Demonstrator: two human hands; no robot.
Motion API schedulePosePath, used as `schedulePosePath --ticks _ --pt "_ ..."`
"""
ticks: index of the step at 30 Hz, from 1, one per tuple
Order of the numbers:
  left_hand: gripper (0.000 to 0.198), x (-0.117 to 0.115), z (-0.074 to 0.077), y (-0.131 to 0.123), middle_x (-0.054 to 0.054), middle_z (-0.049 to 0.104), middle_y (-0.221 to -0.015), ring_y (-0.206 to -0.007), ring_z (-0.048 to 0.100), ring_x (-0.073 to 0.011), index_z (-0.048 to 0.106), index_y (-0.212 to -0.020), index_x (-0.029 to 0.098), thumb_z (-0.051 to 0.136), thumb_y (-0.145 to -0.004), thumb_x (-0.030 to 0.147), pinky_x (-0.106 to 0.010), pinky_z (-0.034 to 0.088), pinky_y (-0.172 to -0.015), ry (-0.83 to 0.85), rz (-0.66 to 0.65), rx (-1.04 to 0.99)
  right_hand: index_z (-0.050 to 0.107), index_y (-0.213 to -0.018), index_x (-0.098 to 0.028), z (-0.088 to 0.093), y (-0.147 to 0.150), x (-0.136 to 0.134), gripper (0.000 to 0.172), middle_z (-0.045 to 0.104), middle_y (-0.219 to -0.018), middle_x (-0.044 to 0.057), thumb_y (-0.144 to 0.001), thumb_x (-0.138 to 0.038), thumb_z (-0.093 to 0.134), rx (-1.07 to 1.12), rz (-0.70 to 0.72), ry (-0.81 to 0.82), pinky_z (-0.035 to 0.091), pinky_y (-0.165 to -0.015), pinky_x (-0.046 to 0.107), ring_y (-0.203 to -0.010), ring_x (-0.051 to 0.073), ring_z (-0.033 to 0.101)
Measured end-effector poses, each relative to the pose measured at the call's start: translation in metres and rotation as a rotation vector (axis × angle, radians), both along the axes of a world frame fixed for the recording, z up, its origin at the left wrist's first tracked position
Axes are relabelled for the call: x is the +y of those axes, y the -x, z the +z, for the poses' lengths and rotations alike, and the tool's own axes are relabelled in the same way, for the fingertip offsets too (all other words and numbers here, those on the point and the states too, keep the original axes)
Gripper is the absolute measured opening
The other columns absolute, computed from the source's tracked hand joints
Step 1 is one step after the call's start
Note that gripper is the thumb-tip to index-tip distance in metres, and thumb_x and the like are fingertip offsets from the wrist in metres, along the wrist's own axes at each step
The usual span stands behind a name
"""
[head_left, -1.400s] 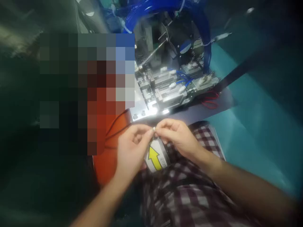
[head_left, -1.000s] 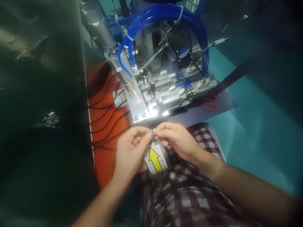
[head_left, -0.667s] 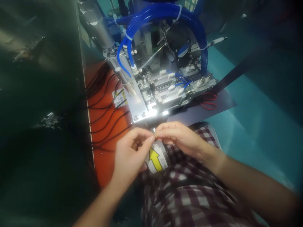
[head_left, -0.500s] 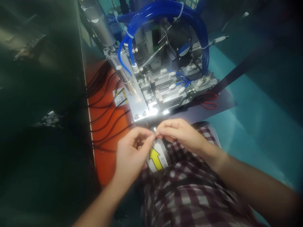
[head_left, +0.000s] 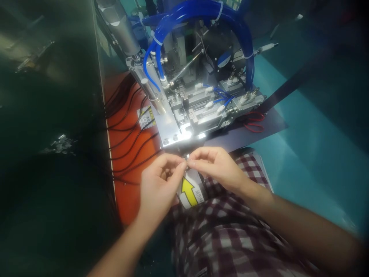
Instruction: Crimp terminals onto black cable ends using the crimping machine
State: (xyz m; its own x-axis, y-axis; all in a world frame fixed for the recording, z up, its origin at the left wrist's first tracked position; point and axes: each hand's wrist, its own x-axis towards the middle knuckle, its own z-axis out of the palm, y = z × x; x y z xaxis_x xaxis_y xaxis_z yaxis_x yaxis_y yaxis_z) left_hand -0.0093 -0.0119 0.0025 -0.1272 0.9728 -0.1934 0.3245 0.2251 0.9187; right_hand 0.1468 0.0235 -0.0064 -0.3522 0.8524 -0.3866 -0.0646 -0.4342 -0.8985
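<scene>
My left hand (head_left: 161, 181) and my right hand (head_left: 217, 167) meet fingertip to fingertip just in front of the machine's metal plate (head_left: 170, 130). Thumb and forefinger are pinched together on each hand. A tiny part seems to sit between the fingertips, but it is too small and too covered to name. Below the hands is a white label with a yellow arrow (head_left: 189, 191), on a rounded surface. The machine (head_left: 201, 104), with its metal slides and small air fittings, stands just beyond my fingers.
Thick blue air hoses (head_left: 198, 11) arch over the machine. Black cables (head_left: 129, 130) cross the orange panel (head_left: 127, 207) at left. A small heap of shiny metal pieces (head_left: 62, 145) lies on the dark surface further left. A red wire loop (head_left: 255, 125) hangs at the machine's right.
My right hand has shifted slightly left, its fingertips now closer against the left ones. The left hand has stayed almost in place, and the machine looks the same.
</scene>
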Motion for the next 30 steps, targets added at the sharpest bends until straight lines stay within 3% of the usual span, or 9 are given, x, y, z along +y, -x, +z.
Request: schedulePosePath --ticks 7,15,25,27,30 --pt "0.016 0.000 0.001 0.001 0.006 0.057 -0.056 -0.040 0.045 -0.0031 0.064 -0.080 0.020 0.070 -0.080 0.034 -0.013 0.037 -0.038 0.073 0.034 -0.102 0.066 -0.073 -0.013 -0.002 0.005 -0.004 0.020 0.050 -0.051 -0.006 -0.072 -0.031 0.074 0.099 -0.051 0.038 0.030 -0.043 0.020 -0.044 0.005 0.038" --pt "0.013 -0.001 0.001 -0.001 0.005 0.059 -0.058 -0.039 0.046 -0.0038 0.064 -0.080 0.019 0.069 -0.080 0.031 -0.014 0.037 -0.037 0.038 0.048 -0.064 0.067 -0.067 -0.014 -0.006 0.011 -0.007 0.012 0.051 -0.050 -0.006 -0.072 -0.024 0.071 0.167 -0.135 0.061 0.032 -0.045 0.021 -0.044 0.005 0.039" --pt "0.014 -0.001 0.001 -0.002 0.005 0.057 -0.052 -0.037 0.044 -0.0044 0.064 -0.079 0.019 0.069 -0.079 0.032 -0.014 0.035 -0.035 0.054 0.056 -0.074 0.067 -0.073 -0.015 -0.009 0.009 -0.009 0.015 0.057 -0.059 -0.004 -0.074 -0.029 0.071 0.151 -0.104 0.060 0.036 -0.047 0.022 -0.046 0.006 0.043" --pt "0.014 -0.001 0.001 -0.002 0.005 0.058 -0.054 -0.037 0.045 -0.0047 0.064 -0.079 0.019 0.069 -0.079 0.032 -0.014 0.036 -0.035 0.058 0.057 -0.077 0.065 -0.074 -0.016 -0.009 0.009 -0.010 0.011 0.058 -0.061 -0.003 -0.077 -0.026 0.067 0.043 -0.107 -0.050 0.038 -0.049 0.023 -0.049 0.008 0.046" --pt "0.015 0.000 0.001 -0.001 0.005 0.057 -0.054 -0.038 0.046 -0.0050 0.063 -0.078 0.019 0.069 -0.079 0.033 -0.015 0.037 -0.036 0.075 0.060 -0.097 0.065 -0.078 -0.017 -0.010 0.009 -0.014 0.006 0.063 -0.074 0.001 -0.081 -0.020 0.062 -0.188 -0.139 -0.439 0.044 -0.060 0.026 -0.062 0.012 0.053"
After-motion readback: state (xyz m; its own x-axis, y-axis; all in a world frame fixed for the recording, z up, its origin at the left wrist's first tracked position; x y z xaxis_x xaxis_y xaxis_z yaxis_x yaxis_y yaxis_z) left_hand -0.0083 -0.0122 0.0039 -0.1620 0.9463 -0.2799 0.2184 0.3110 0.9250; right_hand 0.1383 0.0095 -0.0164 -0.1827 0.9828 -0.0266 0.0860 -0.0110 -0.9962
